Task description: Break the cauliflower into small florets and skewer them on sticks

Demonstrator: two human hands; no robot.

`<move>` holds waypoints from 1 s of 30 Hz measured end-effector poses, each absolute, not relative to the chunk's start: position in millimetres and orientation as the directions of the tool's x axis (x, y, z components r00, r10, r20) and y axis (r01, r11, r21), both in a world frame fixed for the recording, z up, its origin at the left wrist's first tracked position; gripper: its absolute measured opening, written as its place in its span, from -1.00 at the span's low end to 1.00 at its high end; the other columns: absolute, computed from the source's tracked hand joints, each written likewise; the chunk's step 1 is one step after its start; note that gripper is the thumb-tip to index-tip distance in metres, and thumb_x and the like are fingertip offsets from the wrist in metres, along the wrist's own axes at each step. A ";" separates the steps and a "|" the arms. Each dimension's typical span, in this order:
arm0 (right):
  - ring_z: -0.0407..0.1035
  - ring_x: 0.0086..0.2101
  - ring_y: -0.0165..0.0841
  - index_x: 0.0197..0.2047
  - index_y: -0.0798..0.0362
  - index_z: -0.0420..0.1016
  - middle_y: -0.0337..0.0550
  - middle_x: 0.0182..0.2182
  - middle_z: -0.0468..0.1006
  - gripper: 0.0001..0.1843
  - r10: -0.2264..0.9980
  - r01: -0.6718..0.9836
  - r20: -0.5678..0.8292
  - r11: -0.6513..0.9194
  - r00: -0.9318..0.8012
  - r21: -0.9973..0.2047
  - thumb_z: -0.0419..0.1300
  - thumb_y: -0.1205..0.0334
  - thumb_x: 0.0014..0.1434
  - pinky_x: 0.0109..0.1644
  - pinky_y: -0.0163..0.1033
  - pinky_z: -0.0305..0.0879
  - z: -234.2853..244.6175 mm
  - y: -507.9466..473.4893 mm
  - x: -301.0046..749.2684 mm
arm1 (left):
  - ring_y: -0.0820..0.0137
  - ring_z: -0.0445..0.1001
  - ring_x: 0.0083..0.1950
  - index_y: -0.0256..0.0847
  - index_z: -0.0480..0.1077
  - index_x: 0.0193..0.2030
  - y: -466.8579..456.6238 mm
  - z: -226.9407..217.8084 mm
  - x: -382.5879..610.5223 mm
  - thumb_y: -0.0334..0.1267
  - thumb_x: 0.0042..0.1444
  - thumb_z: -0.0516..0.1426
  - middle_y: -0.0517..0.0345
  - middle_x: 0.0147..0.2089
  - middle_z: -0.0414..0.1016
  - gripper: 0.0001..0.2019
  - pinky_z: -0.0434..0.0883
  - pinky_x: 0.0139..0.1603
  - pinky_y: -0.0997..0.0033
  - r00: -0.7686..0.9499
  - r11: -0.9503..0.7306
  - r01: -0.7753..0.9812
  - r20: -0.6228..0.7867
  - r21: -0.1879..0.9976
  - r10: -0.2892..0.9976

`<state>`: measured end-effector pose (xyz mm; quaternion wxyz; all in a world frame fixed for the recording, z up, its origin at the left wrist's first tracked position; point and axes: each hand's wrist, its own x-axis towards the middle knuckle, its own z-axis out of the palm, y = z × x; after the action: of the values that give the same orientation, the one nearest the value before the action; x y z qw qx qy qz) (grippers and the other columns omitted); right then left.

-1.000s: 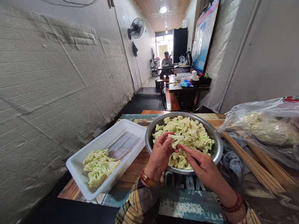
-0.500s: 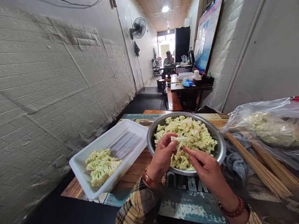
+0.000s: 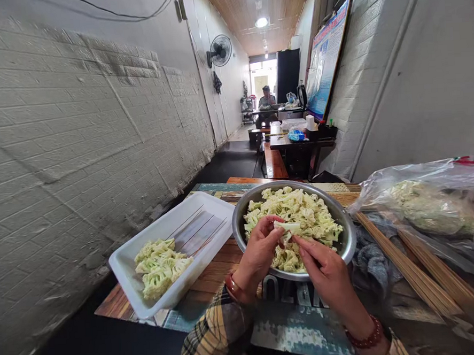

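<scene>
Over a steel bowl (image 3: 348, 238) heaped with cauliflower florets (image 3: 297, 203), my left hand (image 3: 261, 248) pinches a pale cauliflower piece (image 3: 287, 228) between thumb and fingers. My right hand (image 3: 325, 266) is closed in a pinch, its fingertips touching or almost touching the lower right side of that piece. Whatever its fingers hold is too small or hidden to name. Left of the bowl, a white plastic tray (image 3: 201, 254) contains skewered cauliflower (image 3: 162, 268), with the thin sticks (image 3: 192, 228) pointing toward the tray's far right side.
Bundles of bamboo skewers (image 3: 407, 266) lie at the right beside a grey cloth (image 3: 372, 260). Behind them sits a clear plastic bag (image 3: 426, 198) with more cauliflower. A brick-patterned wall (image 3: 77, 128) runs along the left. Farther back, a person (image 3: 266, 98) sits beyond another table (image 3: 278, 140).
The view has tilted slightly. Both hands stay over the bowl, and the cauliflower piece has turned a little in my left fingers. The distant person's raised arm now appears lower.
</scene>
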<state>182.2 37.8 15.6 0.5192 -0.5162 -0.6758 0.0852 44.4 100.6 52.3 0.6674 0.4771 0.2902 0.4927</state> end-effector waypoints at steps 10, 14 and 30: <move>0.35 0.07 -0.29 0.14 0.04 0.40 -0.10 0.08 0.47 -0.62 0.841 0.550 0.540 0.464 -0.028 -0.694 -0.01 0.27 0.30 0.17 -0.06 0.29 20.7 37.3 186.8 | 0.57 0.29 -0.41 -0.20 0.35 -0.24 100.0 51.0 44.3 -0.27 0.00 0.21 0.24 -0.37 0.34 -0.82 0.26 -0.42 0.59 0.308 0.039 -0.436 0.109 0.899 0.945; 0.33 0.09 -0.31 0.15 0.05 0.38 -0.10 0.09 0.45 -0.61 0.851 0.538 0.524 0.459 -0.036 -0.707 -0.02 0.26 0.30 0.19 -0.07 0.26 20.3 37.1 186.8 | 0.57 0.31 -0.38 -0.21 0.36 -0.26 99.1 51.3 43.8 -0.31 -0.01 0.21 0.24 -0.36 0.35 -0.84 0.27 -0.38 0.61 0.271 0.000 -0.445 0.135 0.895 0.953; 0.30 0.12 -0.32 0.20 -0.07 0.32 -0.19 0.13 0.41 -0.58 0.855 0.478 0.513 0.481 -0.073 -0.735 -0.02 0.29 0.30 0.20 -0.08 0.25 20.5 36.5 188.5 | 0.53 0.40 -0.46 -0.27 0.33 -0.24 102.3 54.3 42.2 -0.25 -0.01 0.22 0.17 -0.39 0.41 -0.78 0.24 -0.56 0.61 0.393 0.181 -0.502 0.037 0.846 0.919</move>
<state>188.5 36.5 20.5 0.4910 -0.4717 -0.7067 0.1923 42.2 102.3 54.3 0.7255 0.4122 0.2530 0.4896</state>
